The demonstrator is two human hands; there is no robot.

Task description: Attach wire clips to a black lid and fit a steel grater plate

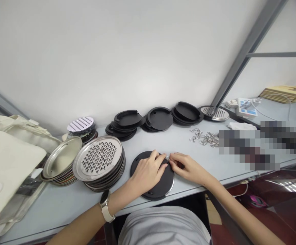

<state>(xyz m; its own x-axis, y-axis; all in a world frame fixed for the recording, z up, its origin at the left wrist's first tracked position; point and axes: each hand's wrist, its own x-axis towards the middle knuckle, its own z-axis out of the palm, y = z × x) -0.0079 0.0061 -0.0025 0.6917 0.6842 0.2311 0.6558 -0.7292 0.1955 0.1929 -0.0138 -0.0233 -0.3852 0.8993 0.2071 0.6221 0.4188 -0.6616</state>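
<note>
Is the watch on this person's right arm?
No, the watch is on the left arm, while the right arm shows none.

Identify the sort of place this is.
Probably a small assembly workshop: the worktable holds a stack of round metal graters, piles of matching black discs and loose metal clips.
</note>
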